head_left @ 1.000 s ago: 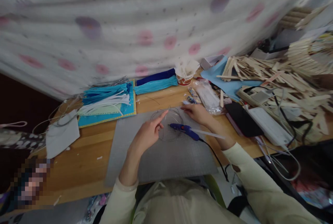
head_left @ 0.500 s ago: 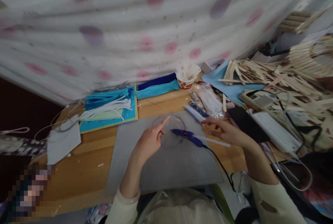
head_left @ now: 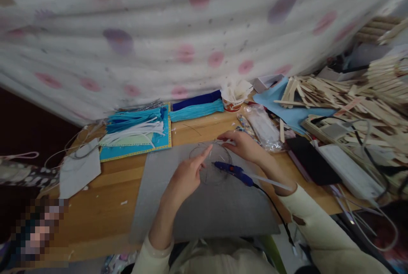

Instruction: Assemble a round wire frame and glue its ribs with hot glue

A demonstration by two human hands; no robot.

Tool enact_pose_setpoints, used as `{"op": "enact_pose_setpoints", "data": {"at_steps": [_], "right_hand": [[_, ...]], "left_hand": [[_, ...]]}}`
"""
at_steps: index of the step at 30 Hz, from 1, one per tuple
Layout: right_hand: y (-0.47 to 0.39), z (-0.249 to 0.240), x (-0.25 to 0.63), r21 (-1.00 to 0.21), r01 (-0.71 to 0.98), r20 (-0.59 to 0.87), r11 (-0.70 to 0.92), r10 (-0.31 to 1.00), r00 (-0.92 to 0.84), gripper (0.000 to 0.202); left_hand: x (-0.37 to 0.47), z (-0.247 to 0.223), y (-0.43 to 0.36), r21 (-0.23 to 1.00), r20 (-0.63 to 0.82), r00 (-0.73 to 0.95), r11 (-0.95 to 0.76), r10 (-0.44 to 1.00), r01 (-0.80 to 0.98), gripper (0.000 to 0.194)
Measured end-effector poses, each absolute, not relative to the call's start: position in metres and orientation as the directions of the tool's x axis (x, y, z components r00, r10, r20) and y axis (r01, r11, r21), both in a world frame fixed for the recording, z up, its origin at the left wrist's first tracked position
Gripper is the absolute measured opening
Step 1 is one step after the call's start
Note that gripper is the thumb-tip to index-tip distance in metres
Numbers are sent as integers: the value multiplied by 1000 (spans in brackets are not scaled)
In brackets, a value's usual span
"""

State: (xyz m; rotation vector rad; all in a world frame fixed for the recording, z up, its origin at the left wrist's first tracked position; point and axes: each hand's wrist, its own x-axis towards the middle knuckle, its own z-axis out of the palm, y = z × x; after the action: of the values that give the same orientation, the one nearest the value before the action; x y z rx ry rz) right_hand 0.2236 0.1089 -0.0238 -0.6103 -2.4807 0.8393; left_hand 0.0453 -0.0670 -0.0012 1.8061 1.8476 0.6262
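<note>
A blue hot glue gun [head_left: 232, 170] lies on the grey mat [head_left: 204, 214], with a long clear glue stick [head_left: 272, 182] sticking out behind and a black cord. Beneath its nozzle is a loose ring of thin wire [head_left: 230, 155]. My left hand [head_left: 185, 176] is at the ring's left, index finger stretched out over the wire and the other fingers curled; nothing shows in it. Over the ring's far side is my right hand [head_left: 244, 145], its fingers bent and a little apart near the wire. Whether its fingertips touch the wire is unclear.
Blue and white pipe cleaners [head_left: 134, 131] lie on a blue board at the left. Behind stands a paper cup [head_left: 234, 102]. On the right are plastic packets [head_left: 263, 125], a black phone-like slab [head_left: 312, 161], a white power strip [head_left: 350, 172] and heaped wooden sticks [head_left: 321, 91].
My right hand has moved left, from beside the glue stick packet to the far side of the wire ring. My left hand keeps its pointing pose; the view has shifted slightly.
</note>
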Motion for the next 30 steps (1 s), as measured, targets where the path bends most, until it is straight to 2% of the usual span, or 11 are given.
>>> {"op": "enact_pose_setpoints", "data": {"at_steps": [4,9,12,15,20,26,28,30], "right_hand": [[109,-31,220,-612,291,254,735,531,-808,19],[108,-34,224,-618,250,328,746,533,-780,20],[109,-34,226,-623,235,349,746,534,-770,22],[109,-33,227,-625,228,346,746,527,-776,22],[109,-32,224,-635,209,350,744,519,-780,22],[109,-35,222,-644,191,375,740,524,-765,21],[109,-36,222,-651,189,379,735,530,-758,21],[108,-37,222,-663,187,381,725,541,-750,21]], "left_hand": [[45,-6,-70,630,-17,-49,49,999,775,77],[45,-12,-76,674,39,-108,53,993,737,73],[43,-11,-75,608,171,-150,16,974,794,66],[41,-6,-70,500,286,-100,-59,953,864,58],[42,-4,-63,459,270,-6,-124,963,880,50],[46,-9,-63,473,280,6,-143,960,869,53],[46,-11,-66,511,337,-28,-158,941,845,54],[46,-14,-69,585,401,-124,-149,908,797,47]]}}
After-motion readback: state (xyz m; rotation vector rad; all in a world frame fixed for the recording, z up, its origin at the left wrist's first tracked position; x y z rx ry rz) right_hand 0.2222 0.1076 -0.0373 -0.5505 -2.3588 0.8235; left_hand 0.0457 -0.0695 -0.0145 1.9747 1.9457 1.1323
